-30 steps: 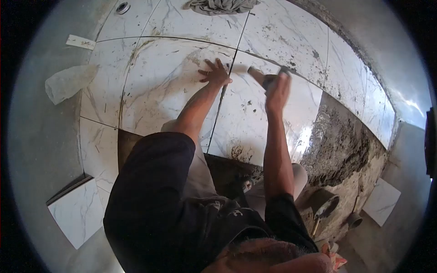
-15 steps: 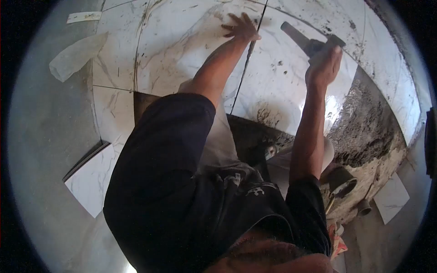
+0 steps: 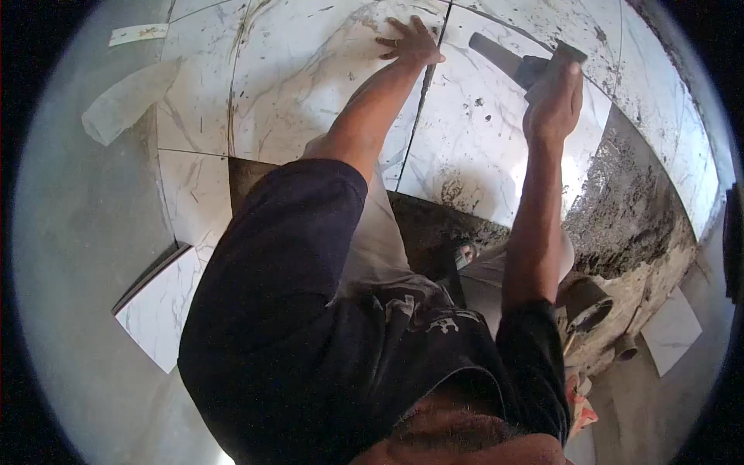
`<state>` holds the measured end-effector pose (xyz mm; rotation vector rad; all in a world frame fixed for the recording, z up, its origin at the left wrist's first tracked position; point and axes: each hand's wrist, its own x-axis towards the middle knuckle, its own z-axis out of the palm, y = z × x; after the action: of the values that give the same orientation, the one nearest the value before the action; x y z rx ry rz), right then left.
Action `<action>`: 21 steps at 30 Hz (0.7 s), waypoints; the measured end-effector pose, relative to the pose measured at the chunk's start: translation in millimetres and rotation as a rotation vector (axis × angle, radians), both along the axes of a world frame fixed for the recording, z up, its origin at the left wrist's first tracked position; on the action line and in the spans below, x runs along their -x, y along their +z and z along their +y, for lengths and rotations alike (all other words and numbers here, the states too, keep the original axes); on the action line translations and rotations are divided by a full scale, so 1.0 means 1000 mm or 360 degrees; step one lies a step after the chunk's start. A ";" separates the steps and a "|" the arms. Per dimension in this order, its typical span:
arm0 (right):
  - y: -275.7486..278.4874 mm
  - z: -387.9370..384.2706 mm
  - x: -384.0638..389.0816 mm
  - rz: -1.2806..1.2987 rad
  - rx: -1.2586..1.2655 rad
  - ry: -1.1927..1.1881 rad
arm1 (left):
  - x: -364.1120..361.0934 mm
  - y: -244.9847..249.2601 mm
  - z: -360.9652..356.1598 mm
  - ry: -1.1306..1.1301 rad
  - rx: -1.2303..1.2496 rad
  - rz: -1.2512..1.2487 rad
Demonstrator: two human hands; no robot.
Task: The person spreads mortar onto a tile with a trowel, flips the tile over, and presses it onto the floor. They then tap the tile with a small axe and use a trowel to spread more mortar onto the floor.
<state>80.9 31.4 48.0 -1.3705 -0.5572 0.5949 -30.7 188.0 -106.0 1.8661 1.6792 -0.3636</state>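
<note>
My left hand (image 3: 412, 45) lies flat with fingers spread on a large white marbled tile (image 3: 310, 85), its thumb side beside the dark joint between two tiles. In my right hand (image 3: 552, 105) is a grey mallet-like tool (image 3: 496, 54), gripped in a closed fist. Its tapered grey end points left above the neighbouring marbled tile (image 3: 457, 132), and a dark blunt end sticks out beyond my fist. The exact kind of tool is hard to make out. Mud specks and smears mark both tiles.
Wet grey mortar (image 3: 620, 209) lies exposed to the right of the tiles. A dark bucket-like container (image 3: 587, 304) and a short pipe-like piece (image 3: 625, 347) stand near my right knee. Cut tile pieces lie at left (image 3: 163, 310) and right (image 3: 673, 332). A translucent plastic bag (image 3: 128, 101) rests at upper left.
My right hand and the tool have shifted slightly, the tool's grey end a little to the left and its fist slightly lower. My left hand stays flat in nearly the same place.
</note>
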 end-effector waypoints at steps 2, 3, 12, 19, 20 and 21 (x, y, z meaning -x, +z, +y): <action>-0.023 0.000 0.005 -0.0083 0.0129 0.0012 | 0.001 -0.004 -0.003 -0.0041 -0.0068 0.0027; -0.013 0.008 0.010 -0.0167 0.0245 0.0007 | 0.003 0.002 -0.003 -0.0055 0.0001 0.0019; -0.001 0.027 0.007 -0.0194 0.0292 0.0031 | 0.001 0.011 -0.008 0.0037 0.0043 -0.0010; -0.008 0.036 0.003 -0.0273 0.0345 0.0060 | -0.001 0.012 -0.006 0.0051 0.0082 -0.0012; 0.000 0.039 0.000 -0.0238 0.0365 0.0090 | -0.001 0.014 -0.006 0.0034 0.0081 -0.0008; 0.007 0.038 0.000 -0.0250 0.0352 0.0089 | -0.001 0.015 -0.004 0.0024 0.0085 -0.0001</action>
<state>81.1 69.4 54.7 -1.6247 -0.6731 0.6108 -29.8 183.9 -91.2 1.8138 1.6661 -0.3984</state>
